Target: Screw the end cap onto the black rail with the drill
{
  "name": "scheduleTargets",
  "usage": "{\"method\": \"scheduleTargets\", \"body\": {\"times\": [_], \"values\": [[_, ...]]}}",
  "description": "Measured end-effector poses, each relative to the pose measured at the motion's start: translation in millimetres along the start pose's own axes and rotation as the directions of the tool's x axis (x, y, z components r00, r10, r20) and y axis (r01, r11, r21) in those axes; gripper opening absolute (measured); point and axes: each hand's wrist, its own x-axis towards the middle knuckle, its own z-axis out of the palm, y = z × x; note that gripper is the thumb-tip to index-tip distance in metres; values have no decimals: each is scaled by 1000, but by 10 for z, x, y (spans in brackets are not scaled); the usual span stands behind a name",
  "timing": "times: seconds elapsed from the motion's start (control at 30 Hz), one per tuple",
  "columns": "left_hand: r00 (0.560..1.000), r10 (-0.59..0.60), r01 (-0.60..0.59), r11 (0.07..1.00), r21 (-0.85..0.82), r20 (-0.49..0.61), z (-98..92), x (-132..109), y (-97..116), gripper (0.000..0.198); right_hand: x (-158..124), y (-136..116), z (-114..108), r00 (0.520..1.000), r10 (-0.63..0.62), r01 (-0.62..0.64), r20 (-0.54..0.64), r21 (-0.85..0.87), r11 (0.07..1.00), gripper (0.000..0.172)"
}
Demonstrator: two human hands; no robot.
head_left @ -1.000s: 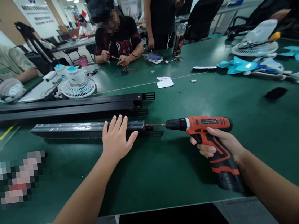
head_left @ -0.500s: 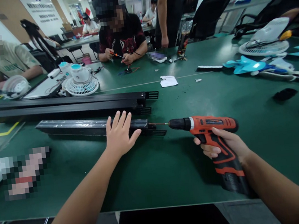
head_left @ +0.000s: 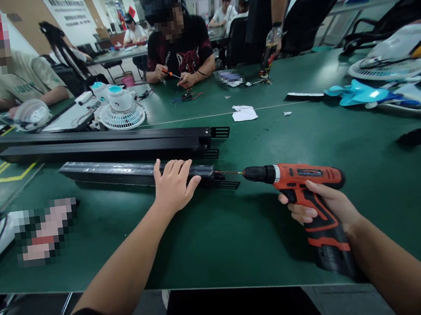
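My right hand (head_left: 327,204) grips an orange and black cordless drill (head_left: 305,176) by its handle, its chuck aimed left. The long thin bit (head_left: 231,172) in the chuck reaches the right end of a long black bar (head_left: 116,170) with a shiny top. Whether the tip sits in a screw there is too small to tell. Over that bar, near its right end, lies my left hand (head_left: 175,182), fingers curled across the top and far edge and thumb on the near side. Slotted black tabs (head_left: 229,184) stick out beside the bit.
Two longer black bars (head_left: 101,146) lie just behind. White fan parts (head_left: 123,117) stand at back left, blue fan blades (head_left: 356,92) at right. A scrap of white paper (head_left: 244,113) lies mid-table. Across the green table (head_left: 220,238), a person (head_left: 180,49) holds a screwdriver.
My left hand's fingers have gone from stretched out to bent over the bar. The view has shifted slightly; the drill still points at the bar's end. A person standing behind has moved.
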Motion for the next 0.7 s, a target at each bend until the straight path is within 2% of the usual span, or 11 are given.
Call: {"method": "scheduleTargets", "body": {"times": [0.37, 0.7], "values": [[1000, -6, 6, 1000, 14, 18, -31, 11, 14, 55, 0, -17, 86, 996, -82, 82, 18, 37, 996, 36], [1000, -13, 13, 1000, 3, 6, -9, -6, 21, 56, -4, -9, 33, 998, -56, 57, 19, -6, 998, 38]]}}
